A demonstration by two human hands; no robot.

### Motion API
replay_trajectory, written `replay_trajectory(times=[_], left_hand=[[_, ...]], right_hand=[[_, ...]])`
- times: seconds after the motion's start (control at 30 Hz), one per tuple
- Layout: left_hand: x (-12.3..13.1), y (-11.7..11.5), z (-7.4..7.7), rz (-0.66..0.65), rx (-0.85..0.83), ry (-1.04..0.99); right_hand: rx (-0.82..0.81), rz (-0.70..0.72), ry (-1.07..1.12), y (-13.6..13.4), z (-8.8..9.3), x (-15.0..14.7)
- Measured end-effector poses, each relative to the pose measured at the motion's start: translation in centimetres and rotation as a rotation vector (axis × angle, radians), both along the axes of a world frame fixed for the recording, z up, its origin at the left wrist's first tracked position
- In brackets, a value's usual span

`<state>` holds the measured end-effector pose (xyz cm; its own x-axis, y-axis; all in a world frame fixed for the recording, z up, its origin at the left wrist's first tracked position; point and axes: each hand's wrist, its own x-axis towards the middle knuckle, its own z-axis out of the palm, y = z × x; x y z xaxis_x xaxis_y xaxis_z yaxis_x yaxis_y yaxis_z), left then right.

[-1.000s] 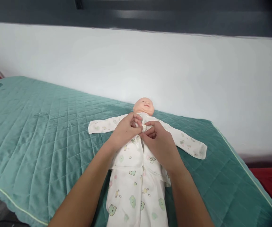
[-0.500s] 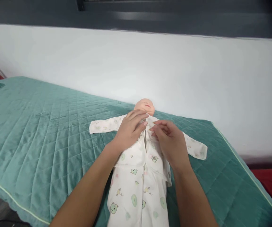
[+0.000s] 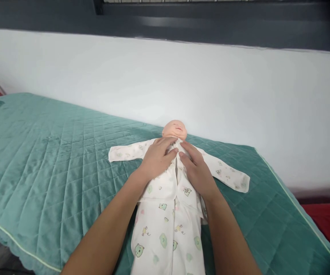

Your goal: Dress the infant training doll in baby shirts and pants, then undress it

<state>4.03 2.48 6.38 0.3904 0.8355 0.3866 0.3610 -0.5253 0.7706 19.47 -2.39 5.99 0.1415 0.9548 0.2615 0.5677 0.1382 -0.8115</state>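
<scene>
A baby doll [image 3: 175, 130] lies on its back on a teal quilted bed cover [image 3: 52, 152]. It wears a white printed jacket [image 3: 228, 175] with sleeves spread sideways, and matching white trousers [image 3: 167, 236]. My left hand [image 3: 156, 157] lies flat on the left side of the doll's chest, fingers stretched toward the neck. On the right side of the chest my right hand [image 3: 197, 169] rests flat too, fingers extended. The two hands almost touch at the jacket's front opening. Neither holds anything.
The bed runs along a white wall [image 3: 182, 84] with a dark band above. The cover's piped front edge [image 3: 15, 244] drops off at the lower left. Something red [image 3: 328, 225] shows beyond the bed's right edge, and more red at the far left.
One second ago both hands pinched the jacket front at the doll's chest. They have let go and now lie flat on the chest, either side of the opening.
</scene>
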Motion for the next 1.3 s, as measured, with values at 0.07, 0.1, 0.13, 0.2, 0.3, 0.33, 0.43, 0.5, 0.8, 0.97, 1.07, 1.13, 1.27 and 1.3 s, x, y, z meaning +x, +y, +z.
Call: replay_trajectory(times=[0.07,0.1,0.13,0.2,0.3,0.33,0.43,0.5,0.8,0.97,1.07,1.13,1.27,1.3], left_hand=[[-0.1,0.2,-0.1,-0.023,-0.035,-0.018],[-0.1,0.2,-0.1,-0.035,-0.051,-0.030],[-0.2,0.3,-0.1,-0.045,-0.063,-0.043],[-0.3,0.3,-0.2,-0.062,-0.079,-0.064],[-0.4,0.2,-0.2,-0.073,-0.087,-0.082],[-0.4,0.2,-0.3,-0.074,-0.086,-0.088],[-0.4,0.1,-0.4,-0.071,-0.096,-0.099],[-0.4,0.1,-0.4,-0.067,-0.103,-0.100],[-0.1,0.1,-0.2,-0.043,-0.091,-0.122],[0.0,0.0,-0.4,-0.032,-0.101,-0.167],[-0.3,-0.3,-0.3,0.011,-0.104,-0.256],[-0.6,-0.7,-0.2,0.092,-0.063,-0.326],[-1.1,-2.9,-0.3,0.251,0.085,-0.399],[-1.2,-3.5,-0.4,0.245,0.090,-0.390]], right_hand=[[-0.025,0.018,-0.037,0.3,-0.1,0.2],[-0.032,0.028,-0.053,0.4,-0.2,0.3],[-0.036,0.040,-0.067,0.5,-0.3,0.4],[-0.035,0.064,-0.098,0.8,-0.3,0.6],[-0.018,0.110,-0.143,1.2,-0.2,0.9],[-0.014,0.122,-0.147,1.3,-0.1,1.0],[-0.018,0.131,-0.124,1.5,0.0,1.2],[-0.033,0.108,-0.109,1.6,0.0,1.2],[-0.026,0.152,-0.062,1.1,-0.4,1.5],[-0.011,0.142,0.020,0.8,0.0,1.5],[0.037,0.058,0.094,0.0,0.7,1.0],[0.066,-0.060,0.141,-1.1,1.3,0.4],[0.049,-0.176,0.096,-4.3,2.1,-1.2],[0.016,-0.148,0.045,-5.1,2.2,-1.5]])
